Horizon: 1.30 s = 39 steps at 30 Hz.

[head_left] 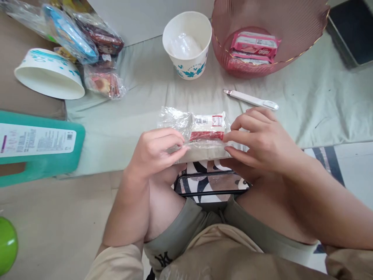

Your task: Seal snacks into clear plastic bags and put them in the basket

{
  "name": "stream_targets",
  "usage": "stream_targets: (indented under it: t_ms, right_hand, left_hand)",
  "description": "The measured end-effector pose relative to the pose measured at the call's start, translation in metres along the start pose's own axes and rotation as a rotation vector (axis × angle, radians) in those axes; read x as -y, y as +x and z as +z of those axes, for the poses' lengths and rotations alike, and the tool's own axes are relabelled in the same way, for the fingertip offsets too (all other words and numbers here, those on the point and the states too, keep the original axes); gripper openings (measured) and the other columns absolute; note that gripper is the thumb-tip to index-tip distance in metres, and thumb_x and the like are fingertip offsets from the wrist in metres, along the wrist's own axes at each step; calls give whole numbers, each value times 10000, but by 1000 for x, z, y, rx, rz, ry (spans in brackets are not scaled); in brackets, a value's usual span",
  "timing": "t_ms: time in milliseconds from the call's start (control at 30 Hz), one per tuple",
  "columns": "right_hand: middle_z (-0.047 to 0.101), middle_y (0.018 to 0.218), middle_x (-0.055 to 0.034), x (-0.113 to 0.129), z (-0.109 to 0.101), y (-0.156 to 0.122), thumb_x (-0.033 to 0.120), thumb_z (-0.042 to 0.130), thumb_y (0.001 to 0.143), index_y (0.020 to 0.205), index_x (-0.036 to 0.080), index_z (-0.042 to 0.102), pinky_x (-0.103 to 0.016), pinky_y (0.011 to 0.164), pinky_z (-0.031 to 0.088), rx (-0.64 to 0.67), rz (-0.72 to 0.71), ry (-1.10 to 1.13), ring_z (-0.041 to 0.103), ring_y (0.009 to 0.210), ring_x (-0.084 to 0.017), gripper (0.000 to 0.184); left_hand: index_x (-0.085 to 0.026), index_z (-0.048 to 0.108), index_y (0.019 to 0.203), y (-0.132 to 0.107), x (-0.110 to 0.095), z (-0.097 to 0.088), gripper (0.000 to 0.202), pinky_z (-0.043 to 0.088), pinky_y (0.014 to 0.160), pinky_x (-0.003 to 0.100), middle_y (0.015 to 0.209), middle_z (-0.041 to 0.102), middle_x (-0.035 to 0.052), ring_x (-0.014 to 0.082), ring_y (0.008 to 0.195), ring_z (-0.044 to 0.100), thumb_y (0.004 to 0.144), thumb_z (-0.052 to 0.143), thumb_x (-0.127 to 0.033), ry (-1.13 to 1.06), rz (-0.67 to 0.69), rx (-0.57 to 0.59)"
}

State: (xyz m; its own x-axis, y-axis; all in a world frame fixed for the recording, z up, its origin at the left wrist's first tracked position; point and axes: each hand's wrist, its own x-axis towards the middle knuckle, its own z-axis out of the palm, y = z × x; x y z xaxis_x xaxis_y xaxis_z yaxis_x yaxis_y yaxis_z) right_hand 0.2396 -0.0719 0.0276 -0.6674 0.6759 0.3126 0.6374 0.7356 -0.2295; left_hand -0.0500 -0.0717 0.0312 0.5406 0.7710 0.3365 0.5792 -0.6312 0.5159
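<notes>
At the near edge of the pale green cloth-covered surface point(140, 116), in front of a pink ribbed basket point(221, 58), the left hand point(154, 151) and right hand point(262, 142) each pinch one end of a clear, red-labelled snack packet point(204, 132). Farther back stand a paper cup point(189, 66) and a slim white tool point(250, 99).

Seen through my head camera: left grip point(157, 151) and right grip point(262, 142) bare, tan short sleeves point(116, 262), olive-green shorts point(186, 229) with a black stitched monogram point(163, 258) on the left leg.
</notes>
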Motion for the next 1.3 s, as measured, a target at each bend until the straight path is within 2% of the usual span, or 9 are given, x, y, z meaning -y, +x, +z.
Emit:
stream_targets:
  t_ms: [133, 400, 533, 667, 800, 933, 1000, 1100, 1300]
  right_hand:
    - [731, 923, -50, 4, -8, 1, 275, 545, 1007, 797, 217, 636, -374, 854, 423, 42, -35, 64, 640, 907, -212, 236]
    - [562, 561, 1, 13, -4, -7, 369, 470, 1015, 951, 240, 736, -325, 605, 299, 516, 120, 171, 451, 505, -153, 302]
    - [560, 555, -12, 15, -1, -3, 365, 472, 969, 1019, 236, 746, -304, 530, 188, 607, 245, 88, 419, 478, -157, 307]
    - [664, 639, -44, 15, -3, 6, 411, 454, 960, 1036, 222, 753, -306, 528, 213, 517, 429, 69, 486, 521, -173, 362]
    - [697, 668, -31, 18, 3, 11, 370, 480, 953, 1276, 208, 703, -316, 557, 302, 367, 517, 166, 557, 571, -196, 425]
    - [758, 975, -108, 21, 21, 14, 294, 499, 940, 1469, 158, 556, -373, 703, 488, 122, 436, 248, 679, 824, -260, 550]
    - [706, 1253, -169, 21, 32, 16, 256, 513, 926, 1389, 165, 615, -455, 900, 528, 9, 349, 221, 667, 1101, -321, 483]
    - [583, 1493, -175, 18, 45, 21, 223, 555, 890, 1393, 182, 616, -548, 1063, 475, 30, 271, 192, 538, 1364, -388, 509]
    - [641, 1339, -213, 7, 51, 29, 256, 621, 834, 1440, 158, 558, -569, 972, 513, 124, 309, 207, 616, 1202, -401, 617]
  left_hand:
    - [-218, 549, 648, -3, -3, -3, 276, 447, 546, 246, 668, 671, -31, 93, 567, 561, 903, 655, -229, -86, -130, 148]
    - [-223, 642, 603, 1, -8, -5, 277, 429, 537, 271, 660, 726, -15, 102, 529, 578, 855, 686, -332, -268, -210, 355]
    - [-226, 626, 563, 3, -4, -1, 344, 452, 547, 287, 578, 685, -24, 115, 514, 583, 890, 645, -330, -192, -272, 242]
    - [-244, 722, 801, 5, 3, 7, 175, 562, 884, 417, 948, 795, 41, 244, 914, 715, 772, 781, -407, 128, -294, -93]
    - [-211, 730, 1146, 7, 3, 18, 522, 494, 1103, 514, 1336, 712, 115, 346, 1274, 626, 669, 852, -385, 169, -245, 79]
    - [-208, 735, 936, 11, 7, 28, 149, 562, 925, 370, 1060, 796, 59, 218, 1009, 724, 858, 609, -218, 84, -431, -49]
    - [-209, 701, 878, 14, 12, 31, 159, 546, 772, 300, 884, 783, 30, 162, 818, 706, 911, 546, -223, 20, -559, -184]
    - [-219, 663, 905, 20, 23, 36, 164, 476, 646, 271, 716, 708, -2, 128, 638, 624, 960, 528, -294, -45, -652, -265]
    - [-224, 609, 824, 32, 44, 39, 214, 355, 592, 287, 577, 558, -32, 129, 545, 488, 967, 520, -356, 28, -693, -254]
